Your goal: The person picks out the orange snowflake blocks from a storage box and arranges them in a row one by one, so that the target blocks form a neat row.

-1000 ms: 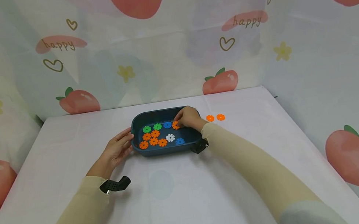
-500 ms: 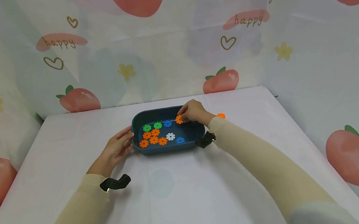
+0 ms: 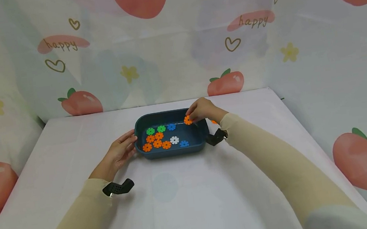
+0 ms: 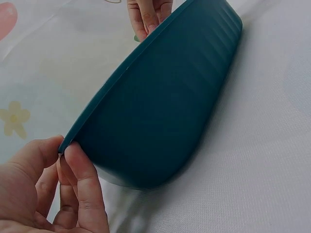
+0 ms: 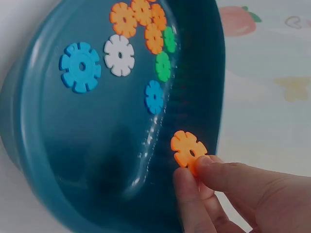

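Observation:
A dark teal plastic basin (image 3: 171,153) sits on the table. My left hand (image 3: 119,152) pinches its left rim; in the left wrist view the thumb and a finger (image 4: 85,184) meet on the rim's edge. Between thumb and fingers of my right hand (image 3: 204,111) is an orange notched snowflake disc (image 5: 187,145), held over the basin's far right part. Inside lie several orange discs (image 5: 123,19), two green discs (image 5: 163,66), a white disc (image 5: 119,55) and two blue discs (image 5: 80,67).
Part of an orange disc (image 3: 214,122) shows on the white table (image 3: 180,205) just right of the basin, partly hidden by my right wrist. A printed cloth backdrop (image 3: 170,55) rises behind the table.
My right hand has lifted the orange disc from the basin's floor and moved right and up with it. My left hand has stayed at the left rim.

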Tool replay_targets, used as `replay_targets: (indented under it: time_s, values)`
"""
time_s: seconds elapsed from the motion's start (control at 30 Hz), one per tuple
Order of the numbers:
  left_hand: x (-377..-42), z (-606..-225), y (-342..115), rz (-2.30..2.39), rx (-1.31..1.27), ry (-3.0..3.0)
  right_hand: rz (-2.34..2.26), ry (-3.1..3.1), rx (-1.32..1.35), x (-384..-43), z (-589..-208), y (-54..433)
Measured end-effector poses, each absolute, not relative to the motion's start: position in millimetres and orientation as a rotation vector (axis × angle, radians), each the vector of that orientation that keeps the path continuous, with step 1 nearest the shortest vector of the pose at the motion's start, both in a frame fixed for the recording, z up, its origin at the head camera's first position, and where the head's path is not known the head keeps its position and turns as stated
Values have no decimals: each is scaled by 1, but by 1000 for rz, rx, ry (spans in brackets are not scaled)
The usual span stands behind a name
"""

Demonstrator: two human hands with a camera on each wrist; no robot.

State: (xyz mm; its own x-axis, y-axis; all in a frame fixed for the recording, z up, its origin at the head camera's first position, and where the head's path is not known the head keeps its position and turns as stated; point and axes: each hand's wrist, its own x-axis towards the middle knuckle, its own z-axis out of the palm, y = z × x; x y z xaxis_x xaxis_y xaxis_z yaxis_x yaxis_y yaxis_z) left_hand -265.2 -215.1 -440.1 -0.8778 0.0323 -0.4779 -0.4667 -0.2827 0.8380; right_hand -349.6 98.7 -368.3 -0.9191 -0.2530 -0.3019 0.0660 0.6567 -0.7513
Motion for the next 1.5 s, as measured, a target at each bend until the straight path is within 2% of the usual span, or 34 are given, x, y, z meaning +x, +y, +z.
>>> replay_targets:
  time_s: [0.77,1.13,1.5]
  values:
    - [-265,-441,-215,2220,-528,1657,-1186,2442,-129,-366,-361,144]
    - [-265,-439,-214,2223,-524,1659,-1278,2382,12,-371,-358,167]
    - [-266,-442,-215,2225,-514,1668,-1351,2352,192,-373,-374,196]
